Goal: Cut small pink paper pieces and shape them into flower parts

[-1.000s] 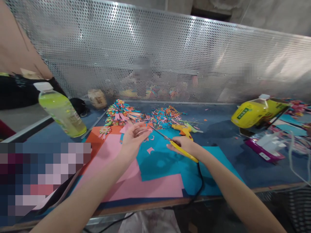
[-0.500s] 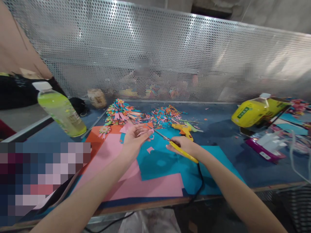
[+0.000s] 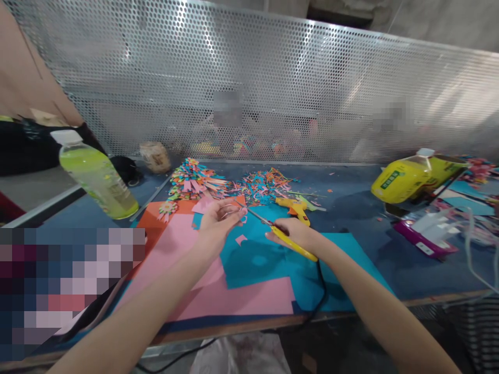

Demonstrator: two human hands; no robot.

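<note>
My left hand (image 3: 220, 221) is closed, pinching a small piece of pink paper (image 3: 245, 211) between thumb and fingers. Yellow-handled scissors (image 3: 290, 241) are gripped in my right hand (image 3: 298, 235), their blades pointing left toward the pinched paper. Whether the blades touch it I cannot tell. Beneath the hands lie blue paper sheets (image 3: 253, 270) and pink paper sheets (image 3: 171, 259), with an orange sheet (image 3: 150, 213) at the left. A small pink scrap (image 3: 241, 239) rests on the blue sheet. Just beyond my right hand is a yellow glue gun (image 3: 296, 208).
Behind the sheets sit a pile of cut paper strips (image 3: 265, 184) and bunched paper flowers (image 3: 195, 179). A green drink bottle (image 3: 99, 179) stands left; a yellow bottle (image 3: 401, 179) and a purple pack (image 3: 424, 239) are right. A perforated metal panel (image 3: 273, 78) closes off the back.
The hands, scissors and papers stay in almost the same place. My left fingers have shifted very slightly around the pink paper.
</note>
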